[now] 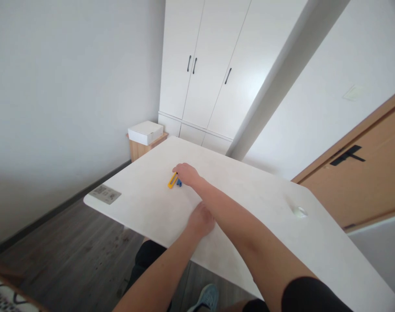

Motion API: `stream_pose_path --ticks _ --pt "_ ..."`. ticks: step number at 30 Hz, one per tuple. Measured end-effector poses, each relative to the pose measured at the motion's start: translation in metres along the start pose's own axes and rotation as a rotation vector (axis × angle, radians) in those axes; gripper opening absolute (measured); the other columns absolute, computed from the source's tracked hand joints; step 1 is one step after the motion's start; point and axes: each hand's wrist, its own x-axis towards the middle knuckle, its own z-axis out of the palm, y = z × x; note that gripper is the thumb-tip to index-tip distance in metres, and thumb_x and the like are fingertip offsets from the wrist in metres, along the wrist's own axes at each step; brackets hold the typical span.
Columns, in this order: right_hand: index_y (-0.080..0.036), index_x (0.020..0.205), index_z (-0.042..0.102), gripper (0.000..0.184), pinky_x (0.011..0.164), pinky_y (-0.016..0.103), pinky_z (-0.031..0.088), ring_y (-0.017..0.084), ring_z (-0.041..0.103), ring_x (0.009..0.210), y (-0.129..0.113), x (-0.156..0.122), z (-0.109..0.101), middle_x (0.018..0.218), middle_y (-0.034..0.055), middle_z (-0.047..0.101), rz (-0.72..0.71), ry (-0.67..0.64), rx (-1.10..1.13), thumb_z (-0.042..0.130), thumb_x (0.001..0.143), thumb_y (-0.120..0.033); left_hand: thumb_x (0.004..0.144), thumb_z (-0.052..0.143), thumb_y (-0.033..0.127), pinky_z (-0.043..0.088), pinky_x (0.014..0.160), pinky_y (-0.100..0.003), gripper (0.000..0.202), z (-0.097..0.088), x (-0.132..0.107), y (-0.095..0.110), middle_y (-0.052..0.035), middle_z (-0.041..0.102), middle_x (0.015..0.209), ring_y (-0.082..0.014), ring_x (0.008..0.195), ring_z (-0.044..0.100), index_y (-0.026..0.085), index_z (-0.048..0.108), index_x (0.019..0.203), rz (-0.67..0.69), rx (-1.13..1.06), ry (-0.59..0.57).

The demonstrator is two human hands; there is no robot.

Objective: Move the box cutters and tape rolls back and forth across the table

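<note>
My right hand (186, 174) reaches out over the white table (151, 203) and closes its fingers on a small yellow and blue utility knife (173, 180), which lies on the tabletop. My left hand (201, 219) rests on the table nearer to me, partly under my right forearm. Its fingers are hidden, so whether it is open or closed does not show.
A roll of clear tape (299, 211) lies on the table at the right. A printed label (105, 193) is on the table's left corner. A white box (145, 131) sits on a wooden stand by the white wardrobe (210, 73). A wooden door (366, 173) stands at the right.
</note>
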Motion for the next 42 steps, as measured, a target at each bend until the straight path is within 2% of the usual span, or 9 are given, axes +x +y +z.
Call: stream_pose_path --ticks 4,9,15,18,20,28,31,35,42 --pt "-0.020 0.106 0.072 0.027 0.083 0.030 0.046 0.023 0.059 0.109 0.000 0.029 0.009 0.117 0.0090 0.069 -0.138 -0.082 -0.193 0.048 0.097 -0.012 0.096 0.043 0.017 0.043 0.115 -0.044 0.046 -0.007 -0.001 0.005 -0.0077 0.060 0.143 -0.0289 0.135 0.053 0.019 0.055 0.141 -0.066 -0.096 0.065" --pt "-0.019 0.103 0.070 0.023 0.080 0.031 0.042 0.023 0.059 0.104 0.006 0.036 0.020 0.113 0.0091 0.070 -0.173 -0.053 -0.195 0.048 0.099 -0.015 0.096 0.045 0.017 0.046 0.114 -0.044 0.044 -0.010 -0.001 0.005 -0.0090 0.060 0.142 -0.0320 0.135 0.052 0.020 0.060 0.137 -0.081 -0.124 0.016" --pt "-0.019 0.111 0.065 0.021 0.087 0.034 0.038 0.024 0.055 0.106 -0.003 0.006 0.018 0.107 0.0081 0.071 -0.030 0.131 -0.095 0.048 0.100 -0.020 0.096 0.045 0.020 0.047 0.112 -0.045 0.043 -0.008 -0.001 -0.001 -0.0065 0.063 0.139 -0.0310 0.131 0.056 0.022 0.060 0.137 -0.090 -0.040 -0.050" --pt "-0.021 0.116 0.063 0.021 0.090 0.034 0.038 0.024 0.053 0.109 0.002 -0.046 0.020 0.112 0.0082 0.069 0.139 0.235 0.005 0.050 0.100 -0.025 0.093 0.046 0.017 0.046 0.112 -0.043 0.042 -0.005 0.000 -0.005 -0.0136 0.066 0.134 -0.0319 0.127 0.059 0.011 0.064 0.131 -0.037 0.027 -0.102" --pt "-0.021 0.118 0.063 0.024 0.092 0.034 0.038 0.024 0.054 0.110 0.021 -0.097 0.028 0.114 0.0082 0.069 0.274 0.238 0.058 0.052 0.098 -0.027 0.092 0.044 0.013 0.044 0.112 -0.047 0.040 -0.002 0.002 -0.007 -0.0177 0.068 0.128 -0.0324 0.124 0.061 0.008 0.068 0.124 -0.005 0.031 -0.130" --pt "-0.022 0.116 0.069 0.029 0.086 0.030 0.043 0.021 0.060 0.110 0.164 -0.380 0.070 0.116 0.0074 0.071 0.948 -0.033 0.097 0.053 0.092 -0.016 0.095 0.044 0.017 0.044 0.113 -0.045 0.035 0.009 0.003 -0.016 -0.0153 0.069 0.128 -0.0259 0.122 0.062 0.014 0.074 0.114 0.098 0.155 -0.099" --pt "-0.024 0.116 0.070 0.030 0.078 0.029 0.044 0.023 0.062 0.108 0.201 -0.460 0.072 0.117 0.0072 0.071 1.166 -0.113 0.052 0.052 0.092 -0.019 0.095 0.043 0.020 0.045 0.112 -0.045 0.036 0.011 0.003 -0.019 -0.0142 0.070 0.127 -0.0260 0.122 0.063 0.015 0.075 0.113 0.112 0.158 -0.085" --pt "-0.024 0.115 0.071 0.029 0.074 0.028 0.044 0.023 0.063 0.106 0.228 -0.506 0.074 0.117 0.0083 0.071 1.233 -0.123 0.029 0.055 0.091 -0.021 0.094 0.043 0.023 0.046 0.112 -0.047 0.037 0.010 0.003 -0.018 -0.0117 0.071 0.126 -0.0262 0.121 0.064 0.019 0.075 0.111 0.097 0.128 -0.075" --pt "-0.022 0.112 0.072 0.029 0.082 0.031 0.046 0.023 0.063 0.106 0.248 -0.511 0.097 0.117 0.0087 0.071 1.167 -0.114 0.089 0.059 0.087 -0.016 0.095 0.042 0.024 0.046 0.112 -0.048 0.038 0.008 0.003 -0.017 -0.0135 0.069 0.128 -0.0269 0.122 0.063 0.017 0.075 0.112 0.091 0.130 -0.087"
